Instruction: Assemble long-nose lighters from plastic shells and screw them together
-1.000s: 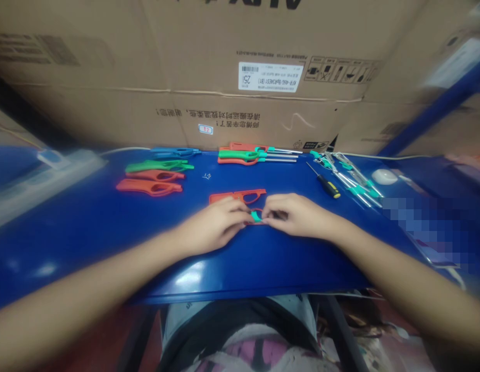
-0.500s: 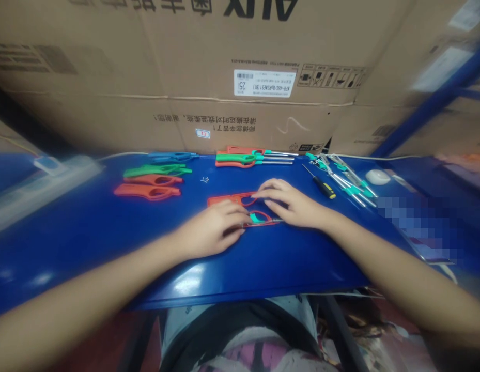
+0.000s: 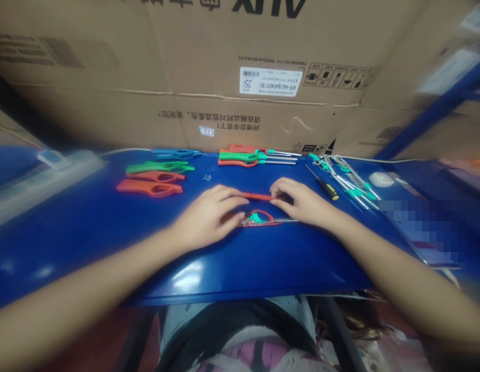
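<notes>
My left hand [image 3: 205,216] and my right hand [image 3: 300,201] together hold an orange plastic shell half [image 3: 257,196] edge-up just above the blue table [image 3: 88,227], one hand pinching each end. Right below it lies the other orange shell half [image 3: 260,219] with a teal trigger part and a thin metal tube sticking out to the right. The left hand's lower fingers rest near that lying half.
Green, orange and blue shell halves [image 3: 154,178] lie at the back left. Finished long lighters [image 3: 255,155] lie at the back middle. A yellow-handled screwdriver [image 3: 325,187] and several metal tubes with teal parts [image 3: 352,181] lie at the right. Large cardboard boxes [image 3: 224,67] stand behind.
My right hand left the teal trigger piece, reached to the loose orange shell half behind it, and both hands have now tipped that half up on edge over the lying one.
</notes>
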`<action>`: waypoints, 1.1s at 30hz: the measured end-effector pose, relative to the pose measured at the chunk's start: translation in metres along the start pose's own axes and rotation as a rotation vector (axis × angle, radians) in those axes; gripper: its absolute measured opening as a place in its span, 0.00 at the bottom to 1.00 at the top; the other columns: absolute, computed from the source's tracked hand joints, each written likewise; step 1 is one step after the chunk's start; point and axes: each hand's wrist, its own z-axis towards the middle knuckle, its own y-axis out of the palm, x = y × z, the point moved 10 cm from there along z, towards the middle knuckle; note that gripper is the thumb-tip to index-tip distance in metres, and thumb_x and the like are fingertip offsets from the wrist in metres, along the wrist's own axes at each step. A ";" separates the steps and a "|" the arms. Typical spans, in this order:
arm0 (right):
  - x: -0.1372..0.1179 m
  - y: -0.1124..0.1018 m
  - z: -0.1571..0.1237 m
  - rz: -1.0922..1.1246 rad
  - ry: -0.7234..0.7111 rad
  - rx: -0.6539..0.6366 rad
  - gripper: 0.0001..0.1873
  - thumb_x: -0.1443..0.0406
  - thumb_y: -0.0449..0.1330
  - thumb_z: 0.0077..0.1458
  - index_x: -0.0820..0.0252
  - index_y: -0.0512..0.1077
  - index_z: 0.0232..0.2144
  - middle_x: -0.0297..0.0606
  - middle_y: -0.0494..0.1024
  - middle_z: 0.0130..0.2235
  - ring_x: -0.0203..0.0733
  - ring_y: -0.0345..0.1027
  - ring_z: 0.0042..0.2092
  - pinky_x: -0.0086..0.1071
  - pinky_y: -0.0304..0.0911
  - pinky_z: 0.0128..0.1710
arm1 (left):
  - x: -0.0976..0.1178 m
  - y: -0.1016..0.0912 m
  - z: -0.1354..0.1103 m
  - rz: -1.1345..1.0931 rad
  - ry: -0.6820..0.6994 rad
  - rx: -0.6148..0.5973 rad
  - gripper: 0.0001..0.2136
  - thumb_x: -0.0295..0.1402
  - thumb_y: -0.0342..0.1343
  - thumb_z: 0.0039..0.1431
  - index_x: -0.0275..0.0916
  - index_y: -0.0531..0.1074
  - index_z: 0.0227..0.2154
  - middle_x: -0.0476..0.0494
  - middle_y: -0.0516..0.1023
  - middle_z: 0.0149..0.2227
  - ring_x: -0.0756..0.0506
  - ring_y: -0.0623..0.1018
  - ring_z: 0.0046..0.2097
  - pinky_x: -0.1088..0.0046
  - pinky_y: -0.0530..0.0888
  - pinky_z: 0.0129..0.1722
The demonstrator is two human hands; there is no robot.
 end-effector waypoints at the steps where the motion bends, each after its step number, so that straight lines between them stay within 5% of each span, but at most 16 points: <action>1: -0.001 -0.002 0.000 0.026 0.019 0.028 0.03 0.65 0.59 0.62 0.58 0.70 0.36 0.41 0.76 0.40 0.43 0.70 0.40 0.39 0.67 0.43 | -0.001 -0.002 0.000 0.024 0.000 0.023 0.15 0.34 0.53 0.68 0.38 0.74 0.54 0.38 0.76 0.55 0.39 0.73 0.56 0.56 0.70 0.57; 6: 0.009 0.000 -0.002 0.434 0.225 0.119 0.10 0.58 0.61 0.60 0.58 0.69 0.35 0.36 0.77 0.32 0.40 0.72 0.33 0.35 0.69 0.35 | -0.001 -0.009 0.000 0.159 0.070 0.102 0.17 0.34 0.56 0.67 0.40 0.73 0.57 0.37 0.75 0.57 0.37 0.73 0.56 0.53 0.71 0.56; 11: 0.009 0.015 -0.003 0.673 0.259 0.023 0.12 0.57 0.63 0.59 0.59 0.72 0.40 0.40 0.81 0.39 0.42 0.77 0.40 0.37 0.72 0.43 | 0.004 -0.017 -0.001 0.218 0.116 0.133 0.14 0.34 0.56 0.68 0.40 0.76 0.53 0.38 0.79 0.51 0.39 0.75 0.51 0.56 0.73 0.51; 15: -0.007 0.012 -0.003 0.481 0.087 -0.002 0.14 0.60 0.57 0.64 0.59 0.73 0.49 0.43 0.80 0.46 0.44 0.76 0.46 0.39 0.72 0.46 | 0.004 -0.011 -0.001 0.128 0.100 0.042 0.15 0.36 0.55 0.68 0.36 0.75 0.54 0.38 0.79 0.47 0.42 0.77 0.46 0.63 0.74 0.46; 21: -0.039 0.011 -0.006 0.111 -0.193 -0.055 0.20 0.60 0.65 0.59 0.59 0.72 0.53 0.44 0.77 0.45 0.45 0.72 0.45 0.39 0.69 0.46 | 0.002 0.001 -0.002 0.038 0.052 -0.112 0.14 0.38 0.57 0.66 0.37 0.76 0.50 0.41 0.80 0.42 0.43 0.77 0.42 0.66 0.73 0.42; 33: -0.042 0.029 -0.006 -0.013 -0.205 -0.142 0.17 0.58 0.64 0.61 0.56 0.72 0.49 0.42 0.76 0.49 0.48 0.69 0.51 0.43 0.62 0.52 | -0.003 0.011 -0.003 0.168 -0.020 -0.296 0.10 0.39 0.60 0.63 0.40 0.77 0.41 0.45 0.80 0.41 0.42 0.77 0.42 0.67 0.71 0.40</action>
